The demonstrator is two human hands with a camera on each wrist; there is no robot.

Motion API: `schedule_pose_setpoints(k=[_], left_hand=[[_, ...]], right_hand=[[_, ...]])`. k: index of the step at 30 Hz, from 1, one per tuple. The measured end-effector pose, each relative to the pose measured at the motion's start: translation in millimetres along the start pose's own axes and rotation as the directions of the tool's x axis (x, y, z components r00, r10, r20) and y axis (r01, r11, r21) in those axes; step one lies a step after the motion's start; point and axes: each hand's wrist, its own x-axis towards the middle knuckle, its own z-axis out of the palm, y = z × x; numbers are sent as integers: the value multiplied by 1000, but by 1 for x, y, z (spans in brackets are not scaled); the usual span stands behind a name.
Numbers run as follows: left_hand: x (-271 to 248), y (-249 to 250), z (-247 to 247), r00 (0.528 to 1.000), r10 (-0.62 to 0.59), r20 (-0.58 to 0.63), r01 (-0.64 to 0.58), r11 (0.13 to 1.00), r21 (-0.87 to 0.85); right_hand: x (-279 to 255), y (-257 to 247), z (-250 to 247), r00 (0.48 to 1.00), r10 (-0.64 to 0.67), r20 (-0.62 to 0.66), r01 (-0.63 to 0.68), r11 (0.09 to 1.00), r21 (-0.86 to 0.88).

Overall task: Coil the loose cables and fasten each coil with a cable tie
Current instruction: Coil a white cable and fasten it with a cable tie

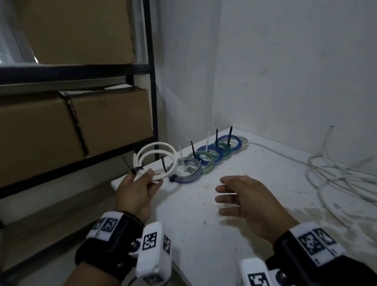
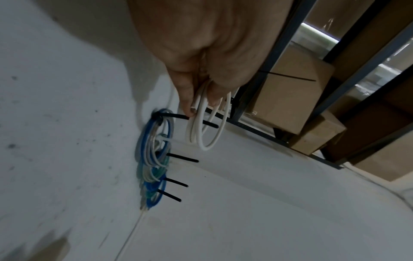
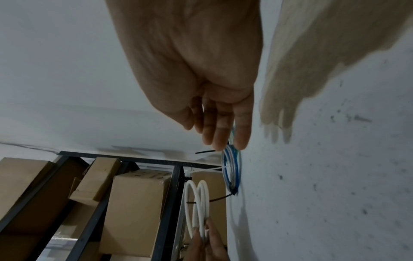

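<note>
My left hand (image 1: 139, 184) pinches a white cable coil (image 1: 155, 157) between thumb and fingers, holding it upright above the table's left edge. The same coil (image 2: 208, 130) hangs below the fingers in the left wrist view, and it shows as two white loops (image 3: 197, 203) in the right wrist view. A black cable tie (image 1: 137, 168) wraps the coil near my fingers. My right hand (image 1: 235, 195) hovers over the white table (image 1: 241, 237), fingers straight, holding nothing. A row of tied coils (image 1: 209, 157) in blue, green and grey lies along the table's back left.
Loose white cables (image 1: 344, 179) lie tangled at the table's right, by the wall. A black metal shelf (image 1: 152, 79) with cardboard boxes (image 1: 108, 120) stands to the left. The tied coils' tie tails (image 1: 230, 135) stick upward.
</note>
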Motion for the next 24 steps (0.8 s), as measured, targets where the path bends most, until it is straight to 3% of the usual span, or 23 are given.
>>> schedule_pose_setpoints(k=[6,10,14,18,21,24], left_hand=[[15,-24,6,993,-121,-16,121,965,234],[22,-27,5,996,-83,-31,89,925,370],[31,-25,-3,998,55,30,-61,742,668],[24,-12,-2,984,114,135,-173,453,875],[19,-6,-2,985,69,159,-173,371,912],[15,-5,-4,983,134,127,-167,351,921]], right_hand=[[-9,9,-30,998,14,-65,-12,1000,22],[-17,15,-51,994,4,-110,0,999,34],[-25,20,-66,988,4,-154,4,999,54],[-32,23,-76,982,1,-187,8,999,47],[-38,22,-82,978,-27,-209,28,1000,1],[-44,19,-88,973,-59,-221,54,998,-30]])
